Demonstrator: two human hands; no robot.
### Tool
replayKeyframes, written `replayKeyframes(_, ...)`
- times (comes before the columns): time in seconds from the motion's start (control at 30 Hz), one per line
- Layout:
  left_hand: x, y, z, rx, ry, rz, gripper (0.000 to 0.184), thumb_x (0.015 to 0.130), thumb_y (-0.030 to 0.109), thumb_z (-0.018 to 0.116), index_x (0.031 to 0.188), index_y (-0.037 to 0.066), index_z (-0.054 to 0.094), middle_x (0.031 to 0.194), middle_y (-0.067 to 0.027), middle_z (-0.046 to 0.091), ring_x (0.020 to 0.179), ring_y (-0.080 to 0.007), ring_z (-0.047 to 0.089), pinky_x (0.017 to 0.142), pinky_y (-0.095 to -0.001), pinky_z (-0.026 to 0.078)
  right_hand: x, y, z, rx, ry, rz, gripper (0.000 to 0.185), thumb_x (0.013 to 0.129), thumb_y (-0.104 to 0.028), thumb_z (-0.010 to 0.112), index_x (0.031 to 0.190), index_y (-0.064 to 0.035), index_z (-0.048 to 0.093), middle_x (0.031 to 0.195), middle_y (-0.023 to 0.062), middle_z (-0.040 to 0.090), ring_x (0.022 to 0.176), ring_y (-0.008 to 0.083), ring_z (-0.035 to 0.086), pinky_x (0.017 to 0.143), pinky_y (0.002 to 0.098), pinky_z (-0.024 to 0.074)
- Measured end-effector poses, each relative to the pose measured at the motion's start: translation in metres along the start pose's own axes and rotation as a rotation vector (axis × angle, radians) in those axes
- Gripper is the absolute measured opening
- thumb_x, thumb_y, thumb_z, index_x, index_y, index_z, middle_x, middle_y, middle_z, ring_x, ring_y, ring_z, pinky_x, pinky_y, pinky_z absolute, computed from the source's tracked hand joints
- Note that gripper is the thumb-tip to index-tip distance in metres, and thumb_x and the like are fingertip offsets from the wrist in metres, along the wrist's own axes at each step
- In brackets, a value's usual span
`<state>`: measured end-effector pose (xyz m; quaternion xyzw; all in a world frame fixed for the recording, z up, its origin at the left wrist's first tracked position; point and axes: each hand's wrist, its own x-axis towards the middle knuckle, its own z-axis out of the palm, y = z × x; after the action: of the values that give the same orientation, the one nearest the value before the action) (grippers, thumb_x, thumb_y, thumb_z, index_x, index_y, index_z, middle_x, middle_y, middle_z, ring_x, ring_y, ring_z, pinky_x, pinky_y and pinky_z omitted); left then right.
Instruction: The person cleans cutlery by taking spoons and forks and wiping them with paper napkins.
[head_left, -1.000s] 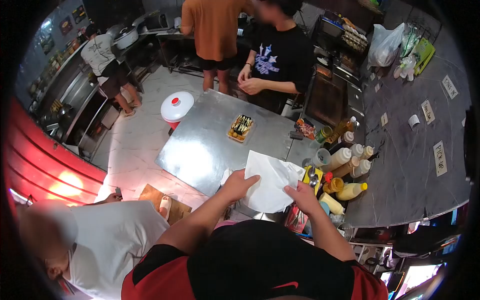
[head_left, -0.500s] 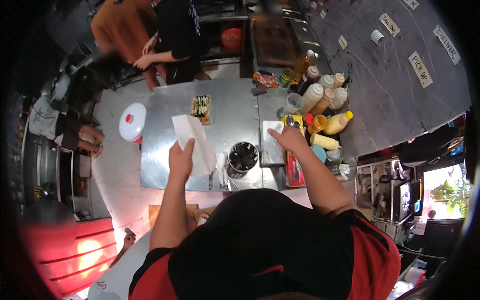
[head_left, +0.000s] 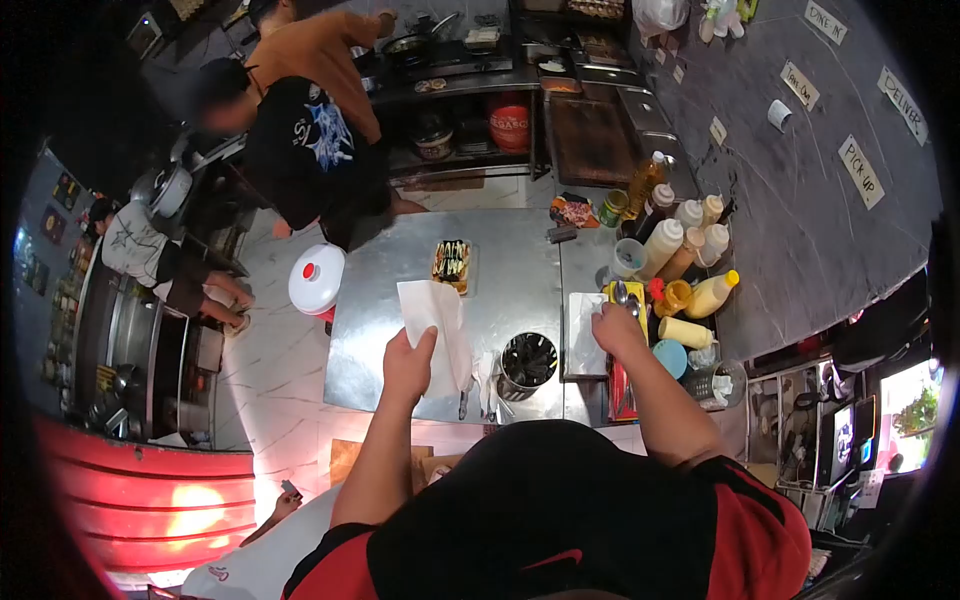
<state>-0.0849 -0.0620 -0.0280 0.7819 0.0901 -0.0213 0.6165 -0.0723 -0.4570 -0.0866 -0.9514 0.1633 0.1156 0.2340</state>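
Note:
My left hand is closed around the lower left edge of a white paper sheet, thumb on top, held above the steel table. Beyond the paper, a clear tray of food topped with dark and white strips sits on the table. My right hand is closed at the right edge of a flat white stack, beside metal spoons. What its fingers grip, if anything, is hidden. Between my hands stands a round metal container filled with dark pieces I cannot identify.
Sauce bottles crowd the right side by a grey counter. Cutlery lies at the table's near edge. A white lidded cooler stands at the left. People work across the table; another person is far left.
The view has tilted up, showing more of the back stove area. My right hand has drawn toward the right edge of the white stack. My left hand still holds the paper sheet.

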Motion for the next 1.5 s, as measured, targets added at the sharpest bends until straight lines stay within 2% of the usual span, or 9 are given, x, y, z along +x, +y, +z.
replayKeyframes(0.4,-0.005,-0.001,0.014,-0.020,-0.046,-0.012,0.036,0.105,0.028,0.068,0.122,-0.003,0.073,0.105,-0.0092,0.078,0.091,-0.0164,0.070,0.084,-0.0334,0.055,-0.035,-0.012,-0.059,0.102,0.134,-0.230,0.037,0.100,-0.031,0.057,0.106,0.0026,0.069,0.104,0.0325,0.072,0.103,0.0500,0.069,0.090,0.0560,0.0551)
replayKeyframes(0.47,-0.013,0.008,0.020,-0.107,-0.076,-0.074,0.034,0.106,0.027,0.067,0.121,-0.003,0.073,0.104,-0.0084,0.077,0.089,-0.0154,0.070,0.082,-0.0326,0.056,-0.055,-0.028,-0.091,0.169,0.117,-0.291,0.035,0.098,-0.031,0.061,0.106,0.0011,0.070,0.096,0.0306,0.070,0.095,0.0439,0.072,0.085,0.0478,0.0569)
replayKeyframes(0.57,-0.016,0.016,0.027,-0.239,-0.121,-0.114,0.033,0.107,0.025,0.065,0.123,-0.003,0.071,0.107,-0.0079,0.076,0.092,-0.0152,0.071,0.083,-0.0324,0.057,-0.062,-0.030,-0.115,0.347,-0.024,-0.398,0.035,0.100,-0.032,0.067,0.111,0.0007,0.071,0.092,0.0185,0.073,0.086,0.0256,0.071,0.082,0.0379,0.0558)
replayKeyframes(0.67,-0.016,0.024,0.037,-0.340,-0.159,-0.141,0.033,0.107,0.022,0.064,0.129,-0.003,0.067,0.118,-0.0104,0.075,0.102,-0.0181,0.071,0.087,-0.0339,0.057,-0.090,-0.051,-0.133,0.881,-0.252,-0.478,0.036,0.103,-0.030,0.069,0.121,0.0004,0.070,0.101,0.0053,0.074,0.092,0.0109,0.065,0.086,0.0318,0.0531)
replayKeyframes(0.77,-0.020,0.031,0.048,-0.474,-0.204,-0.192,0.034,0.107,0.018,0.062,0.132,-0.005,0.064,0.123,-0.0132,0.074,0.109,-0.0222,0.072,0.093,-0.0369,0.059,-0.097,-0.057,-0.126,1.163,-0.380,-0.492,0.036,0.106,-0.028,0.068,0.128,0.0010,0.068,0.114,0.0006,0.073,0.100,0.0099,0.064,0.091,0.0317,0.0521)
replayKeyframes(0.87,-0.025,0.037,0.059,-0.712,-0.310,-0.211,0.035,0.107,0.014,0.060,0.135,-0.007,0.061,0.126,-0.0159,0.073,0.116,-0.0268,0.072,0.100,-0.0405,0.060,-0.092,-0.060,-0.107,1.216,-0.350,-0.455,0.037,0.105,-0.024,0.069,0.133,0.0005,0.067,0.118,0.0037,0.073,0.104,0.0121,0.065,0.097,0.0306,0.0511)
replayKeyframes(1.07,-0.040,0.030,0.069,-0.811,-0.458,-0.262,0.046,0.104,0.011,0.062,0.145,-0.006,0.053,0.136,-0.0192,0.067,0.119,-0.0292,0.072,0.101,-0.0425,0.061,-0.085,-0.054,-0.073,1.262,-0.324,-0.338,0.043,0.105,-0.022,0.070,0.140,-0.0002,0.062,0.123,0.0064,0.073,0.108,0.0131,0.067,0.097,0.0307,0.0531)
replayKeyframes(1.37,-0.051,0.035,0.078,-0.794,-0.463,-0.203,0.049,0.098,0.006,0.066,0.145,-0.005,0.054,0.135,-0.0161,0.069,0.121,-0.0275,0.070,0.104,-0.0408,0.057,-0.069,-0.031,-0.053,1.110,-0.244,-0.306,0.021,0.103,-0.020,0.073,0.108,-0.0038,0.061,0.092,-0.0004,0.067,0.078,0.0067,0.061,0.069,0.0262,0.0512)
replayKeyframes(1.5,-0.051,0.035,0.082,-0.838,-0.474,-0.243,0.047,0.100,0.004,0.063,0.145,-0.007,0.054,0.135,-0.0180,0.068,0.121,-0.0286,0.070,0.103,-0.0420,0.058,-0.071,-0.030,-0.052,1.187,-0.251,-0.300,0.024,0.103,-0.022,0.073,0.112,-0.0035,0.060,0.093,0.0011,0.068,0.080,0.0071,0.062,0.071,0.0266,0.0522)
